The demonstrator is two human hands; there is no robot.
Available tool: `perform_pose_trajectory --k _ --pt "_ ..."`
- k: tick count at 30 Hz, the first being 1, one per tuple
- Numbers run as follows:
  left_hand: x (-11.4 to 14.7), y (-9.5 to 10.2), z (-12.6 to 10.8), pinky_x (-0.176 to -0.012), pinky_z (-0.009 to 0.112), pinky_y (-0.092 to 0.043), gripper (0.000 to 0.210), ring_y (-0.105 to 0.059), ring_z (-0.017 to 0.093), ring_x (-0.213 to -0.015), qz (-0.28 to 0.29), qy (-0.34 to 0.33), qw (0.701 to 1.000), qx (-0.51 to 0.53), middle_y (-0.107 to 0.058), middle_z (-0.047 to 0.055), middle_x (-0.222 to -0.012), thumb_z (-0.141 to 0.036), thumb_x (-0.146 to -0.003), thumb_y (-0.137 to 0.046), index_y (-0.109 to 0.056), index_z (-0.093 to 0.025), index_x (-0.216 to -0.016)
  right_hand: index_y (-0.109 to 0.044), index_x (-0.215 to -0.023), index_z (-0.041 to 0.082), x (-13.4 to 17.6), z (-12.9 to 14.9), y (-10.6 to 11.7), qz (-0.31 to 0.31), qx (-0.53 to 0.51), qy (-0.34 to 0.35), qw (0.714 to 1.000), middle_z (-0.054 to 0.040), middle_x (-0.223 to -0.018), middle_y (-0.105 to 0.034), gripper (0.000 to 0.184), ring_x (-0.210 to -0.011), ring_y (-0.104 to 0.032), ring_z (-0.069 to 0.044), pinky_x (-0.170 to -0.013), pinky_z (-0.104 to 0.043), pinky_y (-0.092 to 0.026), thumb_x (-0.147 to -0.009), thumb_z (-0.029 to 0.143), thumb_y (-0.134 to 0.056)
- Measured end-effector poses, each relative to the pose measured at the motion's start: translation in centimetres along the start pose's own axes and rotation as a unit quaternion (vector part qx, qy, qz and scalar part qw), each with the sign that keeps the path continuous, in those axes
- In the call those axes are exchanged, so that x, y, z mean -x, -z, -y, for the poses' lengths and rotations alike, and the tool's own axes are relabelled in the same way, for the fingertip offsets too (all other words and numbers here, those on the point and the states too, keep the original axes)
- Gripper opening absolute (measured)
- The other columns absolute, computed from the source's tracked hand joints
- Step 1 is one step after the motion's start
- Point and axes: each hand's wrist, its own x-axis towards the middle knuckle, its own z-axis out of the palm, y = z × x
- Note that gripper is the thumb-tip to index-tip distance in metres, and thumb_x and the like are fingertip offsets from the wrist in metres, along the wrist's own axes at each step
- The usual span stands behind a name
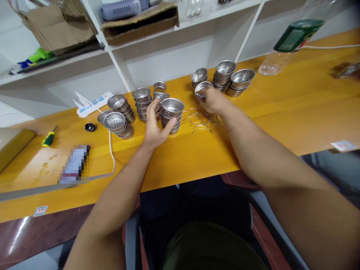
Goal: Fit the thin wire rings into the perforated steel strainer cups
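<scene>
My left hand [155, 131] has its fingers spread, just left of a stack of perforated metal cups [172, 107]. Its thumb lies in front of the stack; whether it touches the metal I cannot tell. The fingers of my right hand [213, 99] grip a single perforated metal cup [201, 89], tilted toward me; its fingertips are partly hidden. Several thin wire rings [201, 122] lie on the table between the hands. Behind the right hand stand more stacked cups [225, 69]. Further stacks of cups [115, 122] stand to the left of my left hand.
On the left of the wooden table [135, 170] are a phone [74, 165], a screwdriver [49, 138], a small black round object [90, 127] and a white power strip [94, 104] with its cable. A plastic bottle [292, 41] stands back right. White shelves [180, 62] border the back.
</scene>
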Motion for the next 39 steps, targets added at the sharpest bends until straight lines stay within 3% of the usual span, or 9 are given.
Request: perform_pose_trajectory --k 4,8,12,14,17,21,28,34,39 --pt "-0.2 1.5 -0.9 -0.151 0.064 -0.059 0.107 -0.071 0.043 -0.175 -0.026 -0.013 0.999 -0.016 -0.047 0.021 -0.203 -0.089 -0.115 -0.082 -0.038 -0.039 -0.198 -0.094 -0.128 0.015 -0.7 -0.5 0.1 0.015 0.002 -0.036 0.999 -0.0291 -0.153 -0.092 0.027 -0.149 -0.087 -0.05 -0.127 -0.058 -0.067 -0.124 0.031 -0.073" --pt "-1.1 2.4 -1.9 -0.156 0.068 -0.051 0.096 -0.063 0.044 -0.181 -0.07 -0.046 0.995 -0.05 -0.052 0.018 -0.198 -0.09 -0.114 -0.081 -0.053 -0.037 -0.189 -0.096 -0.127 0.02 -0.6 -0.8 1.3 -0.087 -0.071 0.032 0.993 -0.0259 -0.146 -0.091 0.03 -0.145 -0.085 -0.051 -0.132 -0.065 -0.067 -0.123 0.044 -0.079" --pt "-2.3 3.0 -2.6 -0.157 0.067 -0.05 0.081 -0.062 0.038 -0.181 -0.139 -0.113 0.98 -0.092 -0.062 0.01 -0.189 -0.093 -0.118 -0.071 -0.061 -0.044 -0.183 -0.098 -0.128 0.031 1.8 1.8 1.9 -0.184 -0.34 0.172 0.906 -0.0197 -0.135 -0.087 0.055 -0.112 -0.085 -0.042 -0.1 -0.062 -0.077 -0.106 0.081 -0.1" --pt "-2.6 3.4 -2.9 -0.161 0.068 -0.047 0.085 -0.058 0.037 -0.188 -0.116 -0.113 0.981 -0.107 -0.063 0.008 -0.194 -0.094 -0.12 -0.066 -0.055 -0.044 -0.187 -0.099 -0.124 0.034 3.6 4.4 1.6 -0.133 -0.434 0.246 0.856 -0.0135 -0.121 -0.084 0.057 -0.093 -0.08 -0.034 -0.081 -0.054 -0.074 -0.099 0.084 -0.107" --pt "-2.8 4.1 -3.5 -0.161 0.071 -0.05 0.104 -0.058 0.042 -0.191 -0.041 -0.105 0.99 -0.082 -0.064 0.008 -0.197 -0.105 -0.114 -0.066 -0.044 -0.043 -0.195 -0.1 -0.12 0.032 5.9 8.1 0.6 -0.051 -0.465 0.359 0.808 -0.0069 -0.105 -0.079 0.052 -0.088 -0.073 -0.026 -0.076 -0.044 -0.069 -0.099 0.078 -0.111" --pt "-2.9 4.7 -4.4 -0.153 0.075 -0.061 0.104 -0.073 0.048 -0.178 0.004 -0.087 0.996 -0.03 -0.078 0.012 -0.175 -0.108 -0.106 -0.076 -0.061 -0.041 -0.184 -0.099 -0.13 0.029 7.2 10.1 -0.3 0.02 -0.476 0.433 0.765 -0.0041 -0.105 -0.078 0.041 -0.084 -0.069 -0.018 -0.073 -0.034 -0.063 -0.118 0.068 -0.096" --pt "-3.0 4.5 -5.8 -0.151 0.072 -0.065 0.099 -0.079 0.046 -0.172 -0.011 -0.058 0.998 -0.013 -0.079 0.012 -0.162 -0.101 -0.101 -0.09 -0.067 -0.039 -0.175 -0.1 -0.118 0.026 7.6 10.0 1.7 -0.019 -0.462 0.425 0.778 -0.0096 -0.111 -0.086 0.04 -0.099 -0.078 -0.024 -0.092 -0.043 -0.072 -0.12 0.066 -0.096" --pt "-2.5 4.9 -5.3 -0.148 0.068 -0.068 0.107 -0.083 0.043 -0.166 -0.021 -0.067 0.997 0.017 -0.081 0.011 -0.157 -0.101 -0.094 -0.098 -0.065 -0.036 -0.173 -0.099 -0.116 0.03 8.9 11.9 1.1 -0.07 -0.469 0.387 0.791 -0.012 -0.118 -0.088 0.048 -0.114 -0.082 -0.031 -0.105 -0.052 -0.073 -0.12 0.078 -0.09" --pt "-1.8 3.4 -6.1 -0.146 0.063 -0.069 0.105 -0.085 0.038 -0.161 0.006 -0.072 0.997 0.036 -0.081 0.011 -0.161 -0.096 -0.094 -0.103 -0.064 -0.04 -0.174 -0.093 -0.123 0.032 8.0 11.5 1.8 -0.131 -0.519 0.274 0.799 -0.0086 -0.11 -0.086 0.055 -0.089 -0.075 -0.027 -0.077 -0.045 -0.066 -0.117 0.087 -0.089"
